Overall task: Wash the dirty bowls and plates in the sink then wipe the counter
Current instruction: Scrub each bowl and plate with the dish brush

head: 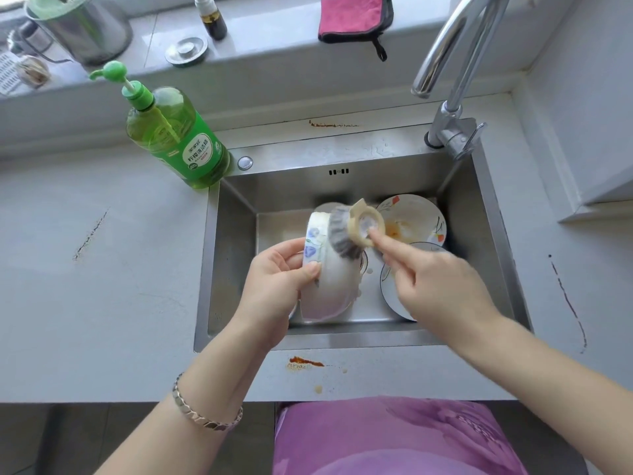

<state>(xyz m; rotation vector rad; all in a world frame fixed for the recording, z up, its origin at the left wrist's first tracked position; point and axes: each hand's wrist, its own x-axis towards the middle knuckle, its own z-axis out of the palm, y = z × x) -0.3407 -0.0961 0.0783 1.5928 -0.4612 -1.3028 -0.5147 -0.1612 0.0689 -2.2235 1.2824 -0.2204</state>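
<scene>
The left hand [274,286] grips a white bowl [329,286] by its rim, tipped sideways over the sink [219,269]; just beside it, the right hand [435,286] holds a grey brush [344,236] against the bowl, above dirty plates [418,214]

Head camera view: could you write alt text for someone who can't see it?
A person's left hand holds a white floral bowl on its side in a sink while the right hand presses a grey scrubber against it. Plates lie beside it, a green soap bottle stands at the sink's back-left corner, and a reddish stain marks the counter.
</scene>
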